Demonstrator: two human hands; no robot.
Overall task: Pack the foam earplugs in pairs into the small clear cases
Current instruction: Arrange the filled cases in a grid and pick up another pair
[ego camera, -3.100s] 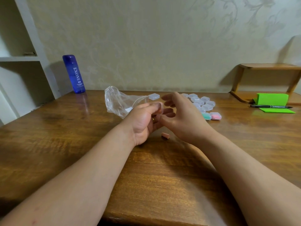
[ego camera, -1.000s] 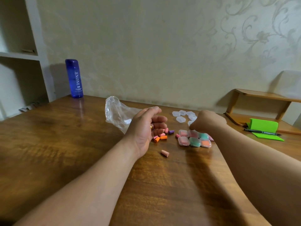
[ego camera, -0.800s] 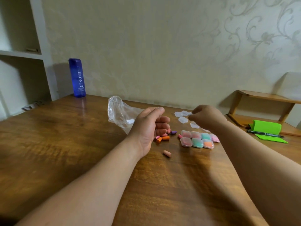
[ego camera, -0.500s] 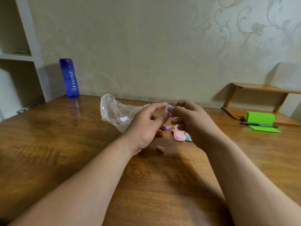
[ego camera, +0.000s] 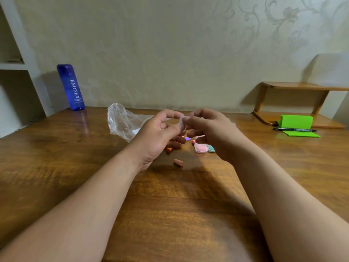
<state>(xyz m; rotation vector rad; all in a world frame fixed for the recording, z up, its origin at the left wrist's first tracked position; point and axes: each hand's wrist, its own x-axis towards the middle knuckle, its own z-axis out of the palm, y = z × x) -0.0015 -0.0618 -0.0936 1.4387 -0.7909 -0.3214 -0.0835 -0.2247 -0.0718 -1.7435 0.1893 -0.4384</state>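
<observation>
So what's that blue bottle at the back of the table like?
The blue bottle is tall and slim, of translucent deep-blue plastic or glass, with ENONE in white letters running down its side and smaller print below. It stands upright at the far left of the wooden table, touching only the tabletop, which mirrors it.

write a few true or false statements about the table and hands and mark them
1. The left hand and the right hand pinch one small clear case between them. True.
2. The blue bottle lies on its side. False: it stands upright at the far left of the table.
3. A loose earplug lies on the table near the hands. True.
4. The pen rests on the plastic bag. False: it lies by the green notepad, far right of the bag.
</observation>
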